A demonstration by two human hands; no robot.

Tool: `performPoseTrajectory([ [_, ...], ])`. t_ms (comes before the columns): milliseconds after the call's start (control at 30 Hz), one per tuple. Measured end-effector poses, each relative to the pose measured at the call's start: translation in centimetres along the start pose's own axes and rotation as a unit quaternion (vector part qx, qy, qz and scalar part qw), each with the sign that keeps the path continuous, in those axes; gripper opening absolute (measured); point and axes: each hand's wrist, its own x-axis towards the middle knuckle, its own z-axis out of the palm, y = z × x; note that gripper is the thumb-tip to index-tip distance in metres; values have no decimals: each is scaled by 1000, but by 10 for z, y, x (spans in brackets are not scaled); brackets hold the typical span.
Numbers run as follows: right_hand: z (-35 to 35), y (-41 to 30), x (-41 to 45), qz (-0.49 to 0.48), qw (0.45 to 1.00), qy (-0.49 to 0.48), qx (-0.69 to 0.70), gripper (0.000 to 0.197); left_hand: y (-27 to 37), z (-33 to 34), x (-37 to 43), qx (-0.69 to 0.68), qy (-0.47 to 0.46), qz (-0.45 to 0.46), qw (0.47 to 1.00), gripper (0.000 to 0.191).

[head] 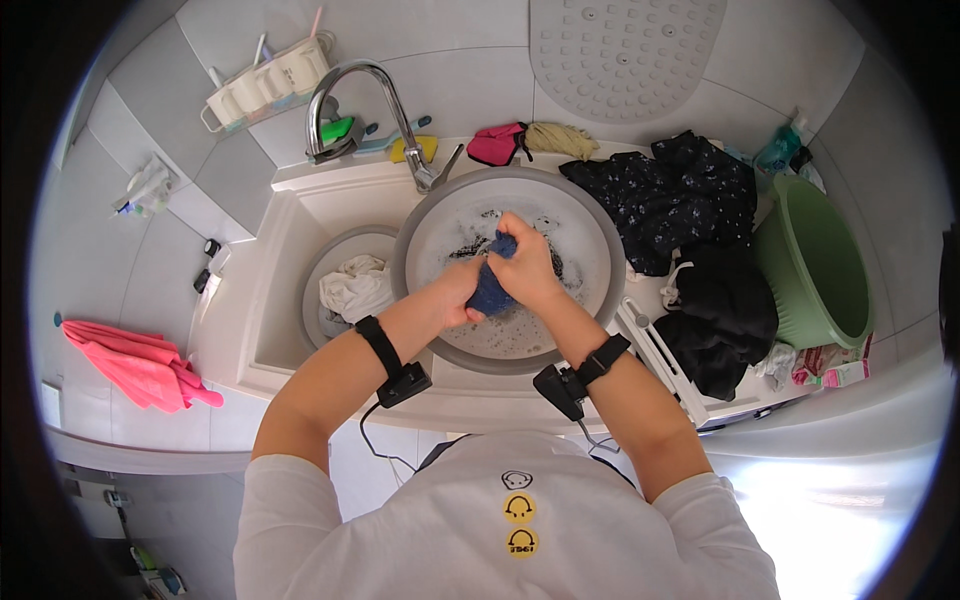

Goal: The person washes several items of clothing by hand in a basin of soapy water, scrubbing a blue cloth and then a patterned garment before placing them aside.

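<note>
Both of my hands grip a bunched dark blue cloth [493,291] above a large grey-rimmed basin [611,247]. My left hand [459,289] holds its lower left side, and my right hand [528,261] is wrapped around the upper right part. Sudsy water [517,337] lies in the basin beneath, with foam on it and a dark patterned item [471,247] partly visible behind my hands. What that item is, I cannot tell. Left of the basin, white cloth [356,289] sits in a smaller basin [309,304] inside the sink [281,247].
A chrome faucet [409,150] arches behind the basins. Dark floral fabric [667,199], black clothing [720,307] and a green bucket [772,255] crowd the right counter. Along the back lie a pink cloth [495,145] and a yellow sponge [415,148]. A washboard-like white rack [664,360] borders the basin's right.
</note>
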Motion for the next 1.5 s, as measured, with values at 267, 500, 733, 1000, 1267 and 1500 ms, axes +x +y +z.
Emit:
performPoseTrajectory([
  [267,-14,-12,12,-76,986,-149,25,25,-9,-1,10,-33,-113,-67,991,31],
  [500,-8,1,11,-22,993,-113,1,26,-8,-6,16,-45,-164,-105,980,39],
  [733,-24,11,8,308,853,77,413,30,19,11,-5,-94,0,-30,995,49],
  [1000,-35,46,31,426,781,38,455,23,7,-13,-9,376,12,401,835,61],
  [1267,-29,53,25,548,705,-52,447,14,50,-17,-30,665,-94,699,247,63],
  [1500,-26,42,19,542,707,-52,450,14,45,-18,-25,658,-122,733,121,40],
])
